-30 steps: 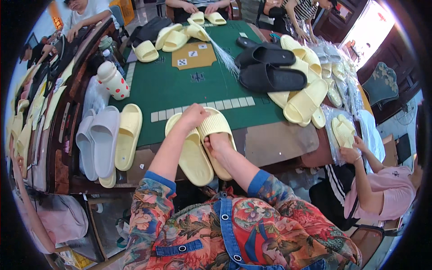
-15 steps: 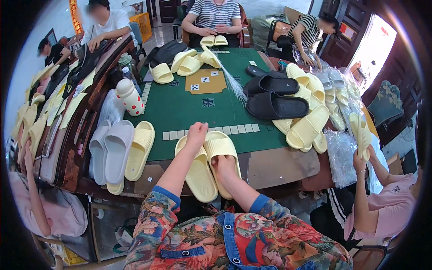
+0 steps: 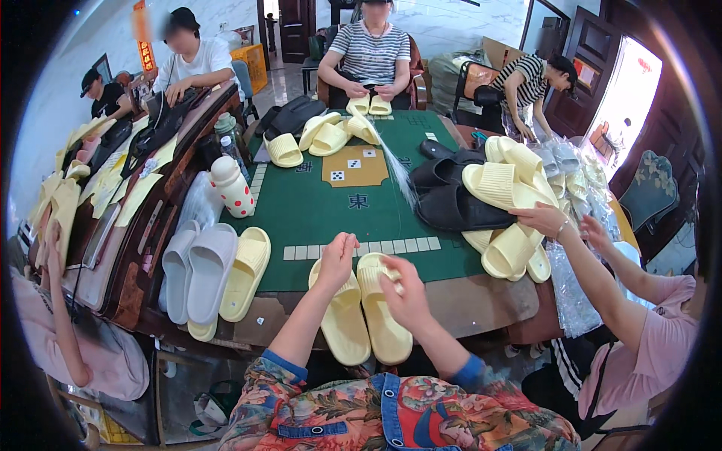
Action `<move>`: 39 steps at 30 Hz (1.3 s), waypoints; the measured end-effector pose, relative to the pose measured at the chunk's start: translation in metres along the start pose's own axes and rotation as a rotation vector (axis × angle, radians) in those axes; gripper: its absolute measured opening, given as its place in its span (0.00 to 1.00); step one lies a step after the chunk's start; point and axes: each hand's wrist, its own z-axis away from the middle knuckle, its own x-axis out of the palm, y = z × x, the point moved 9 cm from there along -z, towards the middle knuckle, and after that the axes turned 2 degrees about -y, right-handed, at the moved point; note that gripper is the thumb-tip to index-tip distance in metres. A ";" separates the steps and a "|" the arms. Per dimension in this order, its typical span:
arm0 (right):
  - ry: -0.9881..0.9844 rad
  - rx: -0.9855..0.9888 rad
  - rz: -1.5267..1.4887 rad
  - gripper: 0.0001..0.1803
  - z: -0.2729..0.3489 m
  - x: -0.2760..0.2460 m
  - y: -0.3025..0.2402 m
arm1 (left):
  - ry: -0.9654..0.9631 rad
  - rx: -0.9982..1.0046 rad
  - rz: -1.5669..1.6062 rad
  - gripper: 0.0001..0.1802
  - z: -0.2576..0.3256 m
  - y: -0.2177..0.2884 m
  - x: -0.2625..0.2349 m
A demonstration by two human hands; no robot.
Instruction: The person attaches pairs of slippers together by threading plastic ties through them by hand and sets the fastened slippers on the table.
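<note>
In front of me a pair of pale yellow slide slippers lies on the near table edge, toes pointing away: the left slipper (image 3: 345, 319) and the right slipper (image 3: 383, 316). Over the toe of the left one is my left hand (image 3: 338, 260), fingers closed in a pinch; whatever they may hold is too small to make out. My right hand (image 3: 407, 294) is above the strap of the right slipper, its fingers curled in toward the thumb. Anything between those fingers cannot be made out. Beyond the toes runs a row of white tiles (image 3: 376, 247) on the green tabletop.
Grey slippers (image 3: 208, 263) and a yellow slipper (image 3: 248, 272) lie left, near a dotted bottle (image 3: 231, 187). Black slippers (image 3: 459, 206) and a yellow slipper pile stand right, where a co-worker's hand (image 3: 540, 219) holds a slipper (image 3: 492, 186). White strands (image 3: 392, 161) lie across the table.
My right hand has come out of the right slipper and up over its strap. The co-worker at right has brought a yellow slipper onto the pile. The whole view has shifted slightly.
</note>
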 end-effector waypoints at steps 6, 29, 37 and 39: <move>-0.352 0.110 -0.211 0.13 -0.043 0.091 0.061 | 0.232 -0.130 0.212 0.16 0.010 -0.023 -0.011; -0.094 0.666 -0.874 0.07 -0.038 0.085 0.121 | 0.162 -0.208 0.486 0.04 0.022 -0.063 0.008; -0.271 0.716 -0.628 0.10 -0.038 0.093 0.121 | 0.139 -0.184 0.407 0.05 0.026 -0.060 0.014; -0.314 0.640 -0.533 0.11 -0.039 0.095 0.119 | 0.169 -0.190 0.380 0.05 0.029 -0.061 0.011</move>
